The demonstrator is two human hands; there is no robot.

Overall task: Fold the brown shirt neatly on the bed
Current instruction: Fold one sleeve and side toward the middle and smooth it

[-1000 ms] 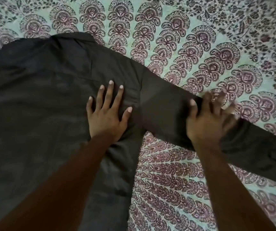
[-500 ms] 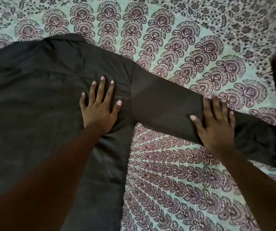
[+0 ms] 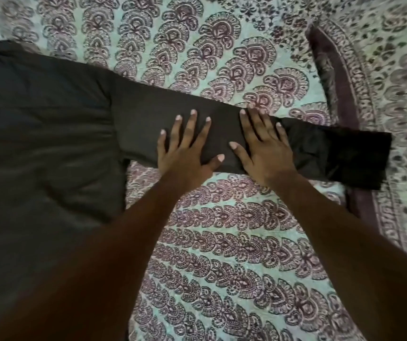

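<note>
The dark brown shirt (image 3: 40,134) lies spread flat on the bed, its body filling the left of the view. Its long sleeve (image 3: 340,156) stretches out to the right, with the cuff end at the far right. My left hand (image 3: 187,148) presses flat on the middle of the sleeve, fingers spread and straight. Just to its right, my right hand (image 3: 264,146) also lies flat on the sleeve with straight fingers. The two hands sit side by side, thumbs nearly touching. The sleeve is slightly wrinkled right of my right hand.
The bed is covered by a pale green bedspread (image 3: 222,254) with a maroon paisley pattern. A dark maroon border band of the print (image 3: 340,77) curves down the right side, passing under the sleeve's cuff.
My left hand has moved from the shirt's armpit area out onto the sleeve, beside my right hand. The view has shifted right, showing the whole sleeve and cuff.
</note>
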